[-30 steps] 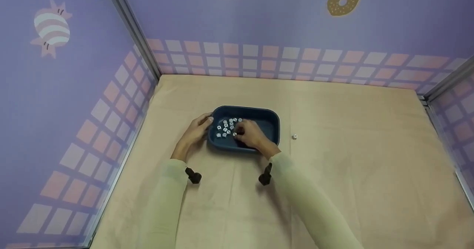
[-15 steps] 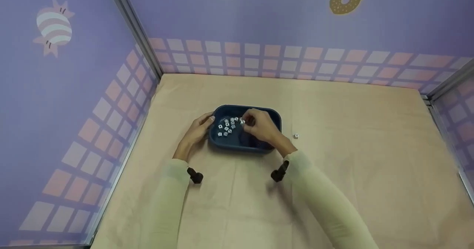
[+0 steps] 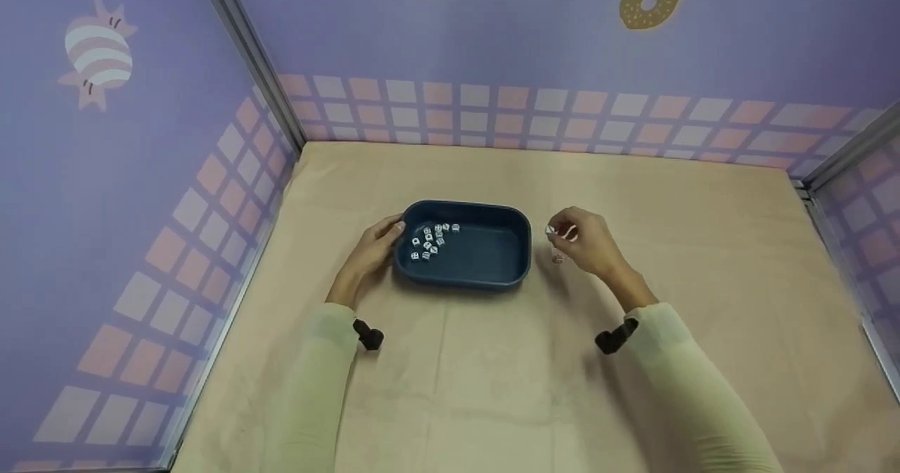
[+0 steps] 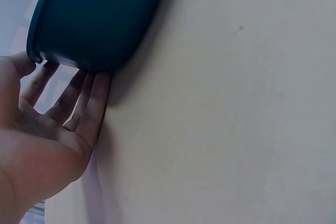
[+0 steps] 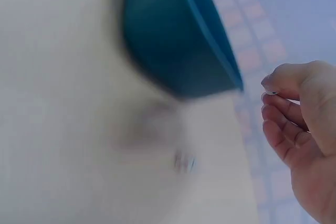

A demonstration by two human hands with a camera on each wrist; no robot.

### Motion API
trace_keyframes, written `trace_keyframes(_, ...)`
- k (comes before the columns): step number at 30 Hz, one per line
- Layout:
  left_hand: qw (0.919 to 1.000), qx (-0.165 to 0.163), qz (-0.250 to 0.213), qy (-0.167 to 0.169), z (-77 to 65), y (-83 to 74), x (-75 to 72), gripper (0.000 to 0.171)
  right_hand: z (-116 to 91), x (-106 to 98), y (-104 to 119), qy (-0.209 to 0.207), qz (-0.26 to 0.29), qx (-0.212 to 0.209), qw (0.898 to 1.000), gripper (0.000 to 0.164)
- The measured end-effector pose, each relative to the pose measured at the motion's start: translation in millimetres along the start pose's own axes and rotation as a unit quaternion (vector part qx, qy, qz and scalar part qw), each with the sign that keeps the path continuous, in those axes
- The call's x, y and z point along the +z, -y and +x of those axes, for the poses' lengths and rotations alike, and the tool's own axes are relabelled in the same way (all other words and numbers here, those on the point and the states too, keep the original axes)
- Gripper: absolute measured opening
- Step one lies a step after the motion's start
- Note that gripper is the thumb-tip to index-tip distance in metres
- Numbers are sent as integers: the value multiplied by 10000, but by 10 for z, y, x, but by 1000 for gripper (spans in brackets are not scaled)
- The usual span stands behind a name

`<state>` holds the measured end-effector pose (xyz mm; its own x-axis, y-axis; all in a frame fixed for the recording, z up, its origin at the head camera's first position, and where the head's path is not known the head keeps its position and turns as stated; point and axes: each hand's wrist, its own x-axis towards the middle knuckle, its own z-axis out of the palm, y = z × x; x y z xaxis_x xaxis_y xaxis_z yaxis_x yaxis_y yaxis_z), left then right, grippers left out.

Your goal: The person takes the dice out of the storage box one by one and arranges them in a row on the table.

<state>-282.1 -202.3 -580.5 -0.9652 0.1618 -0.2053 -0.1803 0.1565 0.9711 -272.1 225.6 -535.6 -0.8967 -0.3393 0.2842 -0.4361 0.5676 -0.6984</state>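
Between thumb and fingertips, my right hand (image 3: pixel 589 242) pinches a small white die (image 3: pixel 550 230) just right of the tray; in the right wrist view only a sliver of that die (image 5: pixel 271 93) shows. A dark blue rectangular tray (image 3: pixel 457 282) stands on the table with several white dice (image 3: pixel 427 245) grouped in its left half. At the tray's left end, my left hand (image 3: pixel 371 249) holds it, thumb over the rim and fingers against the outer wall (image 4: pixel 86 35). Below my right fingers another die (image 3: pixel 557 258) lies on the cloth, blurred in the right wrist view.
A beige cloth (image 3: pixel 703 283) covers the table, with folds and creases. Purple panels with pink and white squares (image 3: pixel 513 97) rise along the back, left and right sides, joined by metal corner posts (image 3: pixel 256 58).
My right hand has lifted a die from the tray and carried it right, past the rim, to above the die on the cloth. My left hand stays at the tray's left end.
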Motion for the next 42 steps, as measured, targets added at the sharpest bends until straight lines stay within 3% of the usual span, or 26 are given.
trace_keyframes(6,9998,-1,138,-114,-16,-10,8,52,-256,-38,-330,-23,-214,412,9989,8)
trace_keyframes(14,9995,127,283,-42,-6,-19,36,55,-453,36,-520,81,-356,738,9966,12)
trace_keyframes(24,9997,154,191,-73,-10,-13,41,52,-476,101,-587,131,-369,851,9956,13)
trace_keyframes(42,9998,113,133,-7,-33,1,1,51,-425,157,-657,326,134,1150,9927,17)
